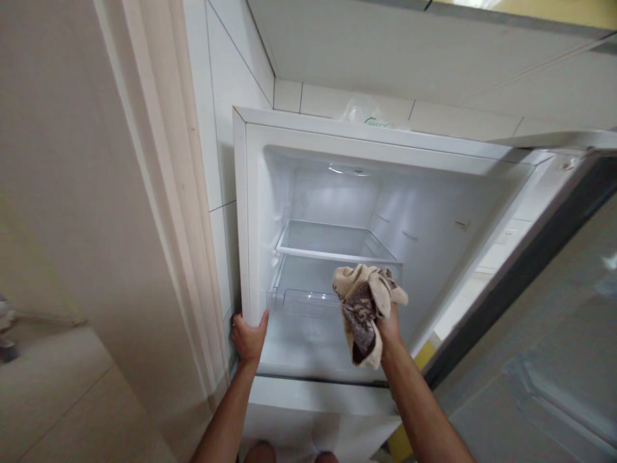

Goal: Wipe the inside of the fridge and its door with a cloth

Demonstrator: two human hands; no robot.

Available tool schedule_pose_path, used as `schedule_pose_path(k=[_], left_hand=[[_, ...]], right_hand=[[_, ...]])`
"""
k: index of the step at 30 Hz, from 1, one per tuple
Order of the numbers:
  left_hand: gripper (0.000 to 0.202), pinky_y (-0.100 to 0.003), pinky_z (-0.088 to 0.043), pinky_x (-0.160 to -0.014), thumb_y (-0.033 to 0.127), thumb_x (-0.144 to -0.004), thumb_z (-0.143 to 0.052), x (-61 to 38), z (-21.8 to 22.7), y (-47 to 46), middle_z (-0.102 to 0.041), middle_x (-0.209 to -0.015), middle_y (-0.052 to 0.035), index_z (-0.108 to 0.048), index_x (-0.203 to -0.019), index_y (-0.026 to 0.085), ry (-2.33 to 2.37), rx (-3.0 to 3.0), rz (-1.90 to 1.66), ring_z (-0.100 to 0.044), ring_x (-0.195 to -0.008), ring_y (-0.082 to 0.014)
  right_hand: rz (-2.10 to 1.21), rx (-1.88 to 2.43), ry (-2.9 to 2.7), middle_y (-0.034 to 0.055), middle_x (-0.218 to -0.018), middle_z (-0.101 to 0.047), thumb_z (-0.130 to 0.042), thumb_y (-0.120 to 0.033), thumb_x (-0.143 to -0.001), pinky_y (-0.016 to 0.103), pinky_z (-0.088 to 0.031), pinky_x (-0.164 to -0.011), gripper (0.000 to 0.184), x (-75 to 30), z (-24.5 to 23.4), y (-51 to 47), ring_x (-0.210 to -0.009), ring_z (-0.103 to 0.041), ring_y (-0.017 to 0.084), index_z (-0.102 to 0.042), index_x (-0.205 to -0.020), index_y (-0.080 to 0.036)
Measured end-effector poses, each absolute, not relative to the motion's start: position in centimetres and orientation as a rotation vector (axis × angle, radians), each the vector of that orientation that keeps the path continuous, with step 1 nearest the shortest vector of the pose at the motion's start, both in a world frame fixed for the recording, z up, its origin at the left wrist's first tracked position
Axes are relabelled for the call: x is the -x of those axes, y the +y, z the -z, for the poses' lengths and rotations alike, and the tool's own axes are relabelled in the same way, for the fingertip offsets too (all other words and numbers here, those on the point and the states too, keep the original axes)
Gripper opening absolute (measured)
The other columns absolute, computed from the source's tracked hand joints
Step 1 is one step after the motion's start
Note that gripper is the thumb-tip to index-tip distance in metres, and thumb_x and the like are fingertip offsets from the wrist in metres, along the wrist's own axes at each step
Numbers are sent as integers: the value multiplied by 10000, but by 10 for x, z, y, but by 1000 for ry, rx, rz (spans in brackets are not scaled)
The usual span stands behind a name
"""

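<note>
A beige and brown cloth (pixel 364 312) is bunched up in my right hand (pixel 388 325), which is closed around it and mostly covered by its folds. It is held in front of the open refrigerator (pixel 308 360). At the refrigerator's left front edge, my left hand (pixel 249 335) grips the side wall, thumb on the inner side and the other fingers around the outside. Behind the cloth, a glass shelf (pixel 328 239) with a white front trim sits inside the compartment. Below it is a clear plastic drawer or tray (pixel 301 297), partly hidden by the cloth.
The dark refrigerator door (pixel 540 334) stands swung out on the right. A wooden door frame (pixel 166 161) runs close along the left. Clear plastic wrap (pixel 364 114) lies on top of the refrigerator, under an overhanging cabinet (pixel 385 51). White tiles (pixel 219 116) cover the wall.
</note>
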State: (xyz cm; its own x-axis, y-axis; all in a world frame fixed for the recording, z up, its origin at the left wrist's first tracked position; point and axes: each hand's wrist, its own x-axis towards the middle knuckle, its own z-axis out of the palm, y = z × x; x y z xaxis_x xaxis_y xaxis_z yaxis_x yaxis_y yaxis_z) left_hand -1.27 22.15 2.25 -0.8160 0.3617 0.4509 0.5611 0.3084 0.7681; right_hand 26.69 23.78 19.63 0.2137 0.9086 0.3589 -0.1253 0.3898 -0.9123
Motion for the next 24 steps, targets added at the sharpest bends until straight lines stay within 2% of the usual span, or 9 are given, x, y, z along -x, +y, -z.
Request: schedule_pose_path(k=[4,10,16,21,24], left_hand=[[646,-405,-497,-772,629,-727,-729,11,-28,218,-687,-964,-154,-548,-1099,134,-2424,868,1506,-687,-929,-361],[663,-395,-496,-777,582,-717,-795,13,-38,210,-686,-1034,-142,-513,-1138,154,-2520,967,1585,-681,-989,-362],[625,-391,-503,-810,527,-751,-809,13,-49,201,-689,-1111,-167,-500,-1155,163,-2596,1041,1567,-679,-1054,-357],[668,-424,-511,-847,499,-737,-824,8,-58,197,-686,-1123,-196,-486,-1189,143,-2624,1068,1602,-669,-1096,-386],[620,-416,-512,-867,440,-739,-823,8,-63,189,-684,-1129,-173,-487,-1178,159,-2622,1107,1759,-666,-1105,-362]], right_hand=[[-730,1015,-1033,89,-1006,-731,-703,-478,-650,469,-368,-1174,407,-272,-202,228,-1166,-604,288,-705,-941,-192],[-678,1048,-1214,72,-980,-757,-749,-471,-630,479,-405,-1162,407,-276,-201,208,-1130,-648,288,-733,-952,-221],[-601,1072,-1396,83,-921,-754,-677,-464,-711,442,-539,-955,291,-282,-191,200,-894,-687,261,-726,-830,-203],[-515,1090,-1505,58,-843,-740,-620,-424,-730,382,-542,-862,235,-287,-189,193,-820,-662,228,-708,-761,-208],[-483,1134,-1527,59,-803,-733,-613,-440,-722,359,-543,-802,255,-290,-192,183,-797,-656,230,-701,-749,-203]])
